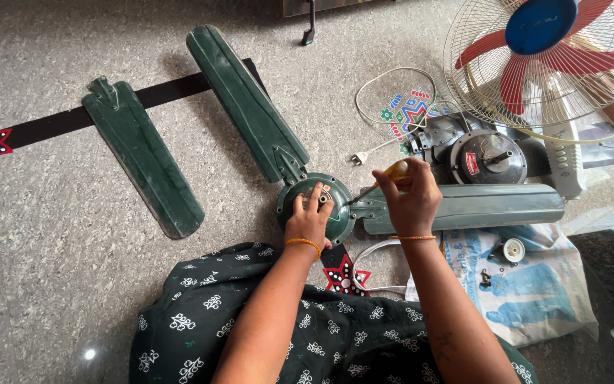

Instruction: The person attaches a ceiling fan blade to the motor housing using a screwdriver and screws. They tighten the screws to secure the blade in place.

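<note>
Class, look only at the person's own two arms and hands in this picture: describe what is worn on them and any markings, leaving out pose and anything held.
Both forearms are bare, with no sleeves and no gloves. The left hand has a thin orange thread bangle at the wrist. The right hand has a similar thin orange beaded band at its wrist. A small dark mark shows on the right forearm; its shape is unclear.

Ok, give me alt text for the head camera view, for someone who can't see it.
A person's left hand steadies a green ceiling fan motor hub on a speckled floor while the right hand works a yellow-handled screwdriver at it. One detached blade lies left; a pedestal fan stands upper right.
</note>
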